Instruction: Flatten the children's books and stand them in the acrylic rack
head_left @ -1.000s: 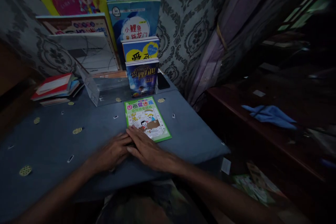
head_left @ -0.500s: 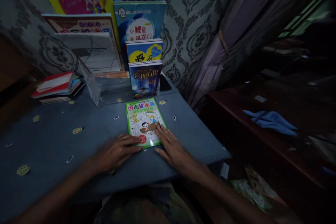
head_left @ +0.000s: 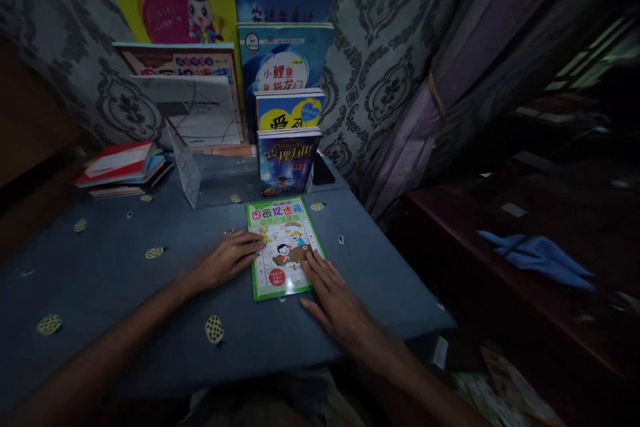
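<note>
A picture book [head_left: 283, 247] with a green border and a cartoon cover lies flat on the blue tablecloth [head_left: 185, 327]. At its left edge, the fingertips of my left hand [head_left: 231, 255] rest on the cover, fingers stretched out and lying flat. On the lower right part of the cover lie the outstretched fingers of my right hand [head_left: 333, 293], its thumb apart on the cloth side. Neither hand grips the book. Just behind it, a dark blue book [head_left: 286, 163] stands upright in a clear plastic stand [head_left: 187, 173].
Taller books, including a yellow one [head_left: 165, 7] and a teal one [head_left: 287, 57], stand behind in tiers. A stack of books [head_left: 123, 167] lies at the left back. A dark phone-like object [head_left: 323, 170] is behind the stand. A blue cloth [head_left: 540, 257] hangs over a dark red surface.
My left hand has slid up along the book's left edge, away from its lower corner. My right hand stays at the lower right. The camera view has shifted slightly.
</note>
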### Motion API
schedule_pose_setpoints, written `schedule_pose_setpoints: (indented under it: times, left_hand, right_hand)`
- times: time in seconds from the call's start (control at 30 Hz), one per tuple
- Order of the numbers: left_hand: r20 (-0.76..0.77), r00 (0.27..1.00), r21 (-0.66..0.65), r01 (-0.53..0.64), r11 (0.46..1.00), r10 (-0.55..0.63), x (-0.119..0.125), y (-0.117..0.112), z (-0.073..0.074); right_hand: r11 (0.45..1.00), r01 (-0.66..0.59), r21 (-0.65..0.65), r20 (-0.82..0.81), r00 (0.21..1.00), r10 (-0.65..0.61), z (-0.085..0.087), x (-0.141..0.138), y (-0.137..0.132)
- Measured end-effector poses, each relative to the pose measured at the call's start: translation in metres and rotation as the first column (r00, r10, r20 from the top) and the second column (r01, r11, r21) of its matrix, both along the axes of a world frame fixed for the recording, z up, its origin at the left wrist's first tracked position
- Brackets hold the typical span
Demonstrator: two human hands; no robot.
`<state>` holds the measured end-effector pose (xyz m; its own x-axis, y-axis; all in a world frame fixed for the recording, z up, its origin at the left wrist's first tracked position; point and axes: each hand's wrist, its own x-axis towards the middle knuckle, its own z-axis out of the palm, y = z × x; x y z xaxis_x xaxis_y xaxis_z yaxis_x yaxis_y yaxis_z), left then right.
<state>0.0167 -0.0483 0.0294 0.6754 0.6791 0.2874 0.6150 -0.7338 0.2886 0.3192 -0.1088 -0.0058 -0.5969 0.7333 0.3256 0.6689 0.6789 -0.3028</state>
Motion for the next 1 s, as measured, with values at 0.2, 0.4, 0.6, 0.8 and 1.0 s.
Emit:
schedule_pose_setpoints:
  times: [0.2, 0.4, 0.6, 0.8, 1.0]
  left_hand:
    - [-0.058, 0.972, 0.022, -0.226, 0.974, 0.227, -0.008, 0.053, -0.009]
    - [-0.039, 0.946, 0.022, -0.321, 0.947, 0.322, -0.013, 0.067, -0.022]
    - [-0.013, 0.95, 0.048, -0.311, 0.949, 0.312, -0.013, 0.066, -0.026]
    - [-0.002, 0.942, 0.022, -0.334, 0.942, 0.334, -0.011, 0.066, -0.024]
    - [0.001, 0.941, 0.045, -0.337, 0.94, 0.337, -0.011, 0.067, -0.027]
  right_hand:
    - [1.0, -0.009, 0.021, -0.006, 1.0, 0.009, -0.001, 0.001, 0.0]
    - [0.999, -0.037, -0.03, 0.023, 0.999, 0.037, 0.004, 0.003, 0.013]
    - [0.989, -0.105, -0.108, 0.019, 0.994, 0.107, 0.023, -0.026, 0.059]
    - [0.971, -0.185, -0.152, 0.072, 0.978, 0.198, 0.031, -0.06, 0.124]
    - [0.978, -0.181, -0.099, 0.021, 0.983, 0.184, 0.017, -0.034, 0.172]
